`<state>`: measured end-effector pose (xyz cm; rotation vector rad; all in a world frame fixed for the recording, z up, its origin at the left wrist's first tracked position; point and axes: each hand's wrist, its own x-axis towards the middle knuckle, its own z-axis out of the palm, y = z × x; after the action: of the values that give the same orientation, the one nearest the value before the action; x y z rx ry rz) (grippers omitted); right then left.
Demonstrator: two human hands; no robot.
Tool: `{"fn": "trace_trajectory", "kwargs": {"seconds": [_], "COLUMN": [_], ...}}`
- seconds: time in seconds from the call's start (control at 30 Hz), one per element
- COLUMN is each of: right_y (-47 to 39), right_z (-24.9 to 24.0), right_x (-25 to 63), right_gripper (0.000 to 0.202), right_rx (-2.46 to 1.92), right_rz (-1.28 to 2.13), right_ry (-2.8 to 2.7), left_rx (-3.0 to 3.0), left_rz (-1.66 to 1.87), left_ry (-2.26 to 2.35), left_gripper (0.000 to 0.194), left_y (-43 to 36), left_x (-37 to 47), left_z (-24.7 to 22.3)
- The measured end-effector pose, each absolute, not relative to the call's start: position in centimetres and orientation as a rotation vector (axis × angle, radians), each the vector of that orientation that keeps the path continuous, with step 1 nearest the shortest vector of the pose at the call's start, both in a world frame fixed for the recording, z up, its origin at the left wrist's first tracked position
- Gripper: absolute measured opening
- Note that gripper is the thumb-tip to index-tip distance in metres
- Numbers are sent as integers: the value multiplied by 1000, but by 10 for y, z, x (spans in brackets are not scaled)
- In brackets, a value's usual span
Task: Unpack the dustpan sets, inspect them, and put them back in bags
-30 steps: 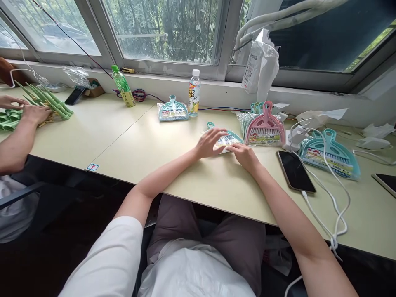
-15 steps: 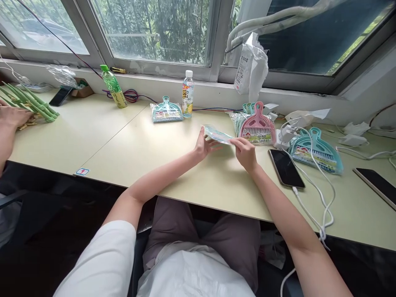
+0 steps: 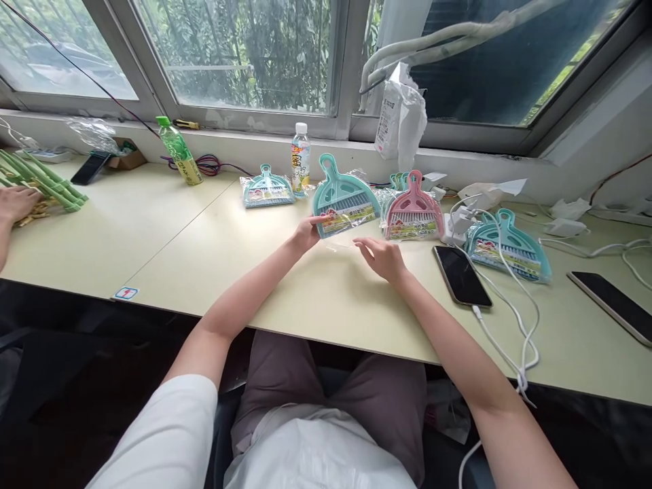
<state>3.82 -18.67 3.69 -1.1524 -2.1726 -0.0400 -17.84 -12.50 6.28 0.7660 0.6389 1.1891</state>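
Note:
My left hand [image 3: 308,233] grips the lower left corner of a teal dustpan and brush set [image 3: 345,200] in a clear wrapper. The set is tilted up above the table, handle at the top and printed label facing me. Below it, a loose flap of clear film stretches toward my right hand [image 3: 381,259]. That hand is open, with its fingers extended; I cannot tell whether the fingertips touch the film. Just right of the held set stands a pink dustpan and brush set [image 3: 413,210], with several teal ones behind it.
Other wrapped teal sets lie beside the juice bottle [image 3: 300,163] and at the right [image 3: 506,248]. Two phones [image 3: 462,277] and white cables [image 3: 527,339] occupy the right side. A green bottle [image 3: 180,153] stands left. At far left, another person's hand [image 3: 17,204] rests on green stalks [image 3: 48,178].
The wrapped set has turned from nearly flat to upright, its label now facing me. My right hand has let go of its edge and moved slightly down and left. The view has shifted slightly.

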Motion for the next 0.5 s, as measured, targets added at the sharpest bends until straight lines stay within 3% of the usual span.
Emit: {"fn": "trace_trajectory", "kwargs": {"seconds": [0.17,0.27,0.5], "right_y": [-173,-167,-159], "right_z": [36,35,17], "right_x": [45,46,40], "right_gripper": [52,52,51], "right_rx": [-1177,-1160,-1094], "right_rz": [603,903,1120], "right_ry": [-1650,-1381,-1149], "left_rx": [724,751,862], "left_rz": [1131,1111,1100], "left_ry": [643,607,700], "left_gripper": [25,28,31], "left_y": [-133,-135,-131], "left_x": [-172,-168,-174], "left_z": [66,65,57]}}
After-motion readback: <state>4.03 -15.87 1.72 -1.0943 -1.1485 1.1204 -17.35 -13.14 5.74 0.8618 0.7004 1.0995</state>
